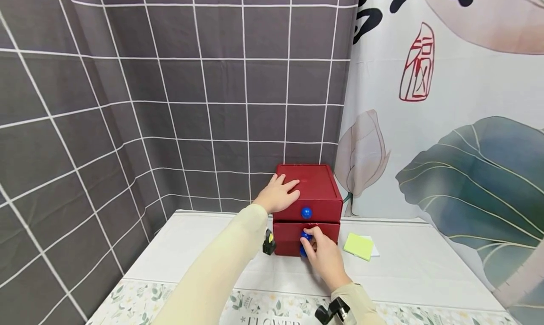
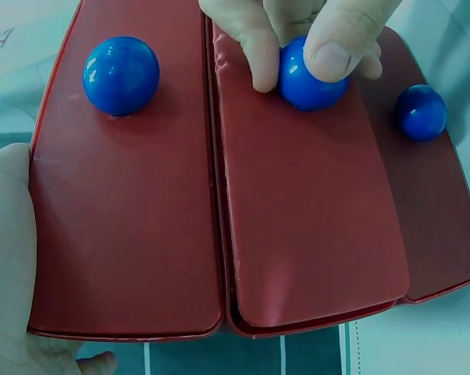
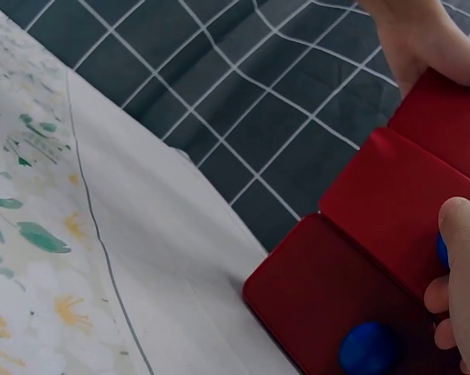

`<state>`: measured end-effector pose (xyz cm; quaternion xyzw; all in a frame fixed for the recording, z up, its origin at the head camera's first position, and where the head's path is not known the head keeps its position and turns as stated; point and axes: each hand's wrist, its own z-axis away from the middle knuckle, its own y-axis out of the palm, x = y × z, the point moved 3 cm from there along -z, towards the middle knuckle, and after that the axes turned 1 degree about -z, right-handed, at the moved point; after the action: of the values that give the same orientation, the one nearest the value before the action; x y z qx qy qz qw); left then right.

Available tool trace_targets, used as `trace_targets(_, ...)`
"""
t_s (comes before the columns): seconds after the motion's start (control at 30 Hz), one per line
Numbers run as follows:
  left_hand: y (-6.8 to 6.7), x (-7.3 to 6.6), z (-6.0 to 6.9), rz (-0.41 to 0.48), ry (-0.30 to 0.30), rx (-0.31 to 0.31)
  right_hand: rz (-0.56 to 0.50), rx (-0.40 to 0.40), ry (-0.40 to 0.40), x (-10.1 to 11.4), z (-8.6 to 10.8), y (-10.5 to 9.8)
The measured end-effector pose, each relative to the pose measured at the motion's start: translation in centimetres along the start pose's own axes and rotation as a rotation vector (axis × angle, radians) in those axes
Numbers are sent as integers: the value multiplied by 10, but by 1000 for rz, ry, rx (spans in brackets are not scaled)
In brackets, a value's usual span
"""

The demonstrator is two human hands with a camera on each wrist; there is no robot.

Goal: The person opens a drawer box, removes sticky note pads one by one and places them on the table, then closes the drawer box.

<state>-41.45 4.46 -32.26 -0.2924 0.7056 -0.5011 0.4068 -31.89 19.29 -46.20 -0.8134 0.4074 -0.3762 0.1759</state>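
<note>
A small red drawer cabinet [image 1: 308, 181] with blue ball knobs stands on the white surface. My left hand [image 1: 278, 193] rests on its top with fingers spread; in the left wrist view part of that hand [image 2: 8, 234] shows at the cabinet's side. With thumb and fingers, my right hand [image 1: 325, 256] pinches the blue knob [image 2: 309, 82] of the middle drawer [image 2: 313, 203]. That drawer's front stands slightly proud of its neighbours. The top drawer's knob [image 1: 306, 213] and the bottom drawer's knob [image 2: 421, 113] are untouched. How far the drawer reaches out is hard to judge.
Yellow-green sticky notes [image 1: 358, 246] lie on the white surface right of the cabinet, over a white piece. Behind hangs a grey gridded curtain [image 1: 221, 122], beside a white cloth with painted leaves [image 1: 480, 174]. A flower-patterned cloth [image 1: 263, 308] runs along the front.
</note>
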Motion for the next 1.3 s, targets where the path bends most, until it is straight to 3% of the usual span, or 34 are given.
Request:
trace_targets(0.83,-1,-1,1,25,-12,12,-55,51,115,-5,-6,5)
trace_targets(0.97,-1,-1,1,25,-6,3,-105,34,65,-11,-4,6)
trace_targets(1.1,-2,-1,1,27,-10,8,-162,-37,-23,-23,3,9)
trace_targets(1.3,-1,-1,2,45,-18,18,-74,-102,-63,-38,14,13)
